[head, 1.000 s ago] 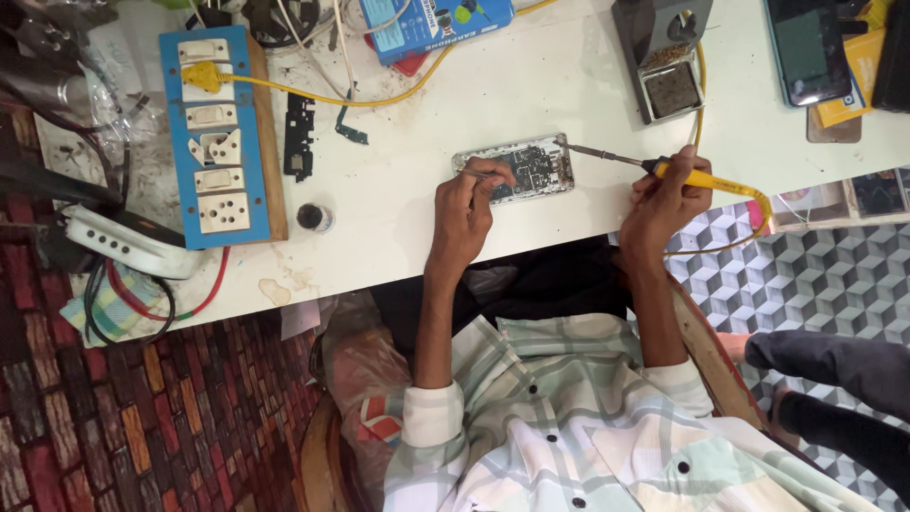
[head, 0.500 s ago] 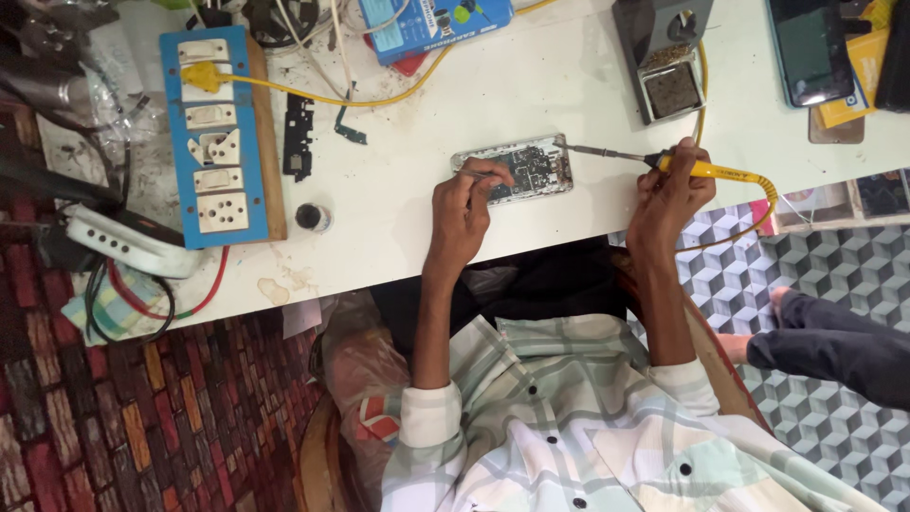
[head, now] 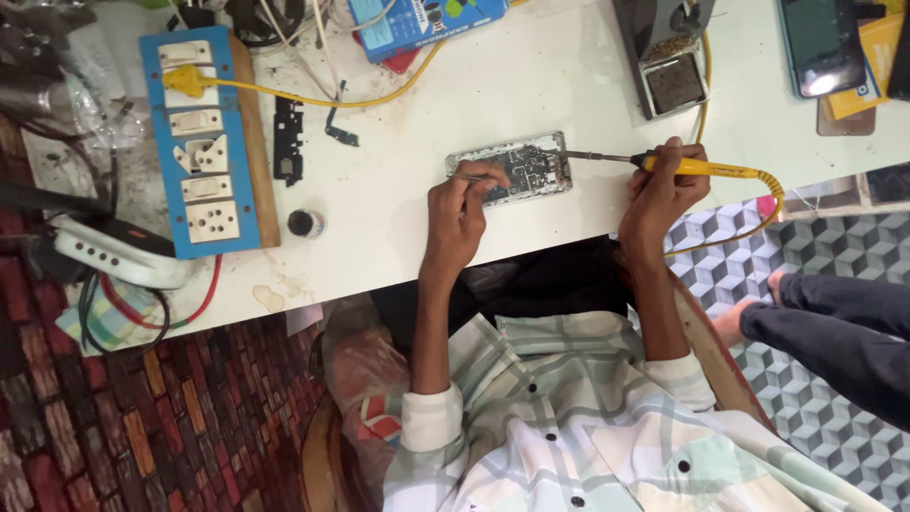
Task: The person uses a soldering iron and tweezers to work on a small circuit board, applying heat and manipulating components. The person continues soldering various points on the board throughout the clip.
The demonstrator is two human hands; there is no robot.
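An opened phone (head: pixel 517 167) with its circuit board showing lies on the white table (head: pixel 398 180). My left hand (head: pixel 461 210) rests on its left end and pinches thin metal tweezers (head: pixel 469 176) against the board. My right hand (head: pixel 662 190) grips a yellow-handled soldering iron (head: pixel 692 167); its metal tip reaches the phone's right edge. The iron's yellow cable loops off the table edge to the right.
A blue switch-and-socket board (head: pixel 199 142) lies at the left, with a small black part (head: pixel 287 140) and a dark round pot (head: pixel 305 224) beside it. A soldering stand (head: pixel 668 66) and a second phone (head: pixel 823 43) sit at the back right. Another person's legs (head: pixel 825 322) are at the right.
My right hand has shifted the iron slightly left, bringing its tip to the phone's right edge. The other person's leg has moved further into view. My left hand stays on the phone.
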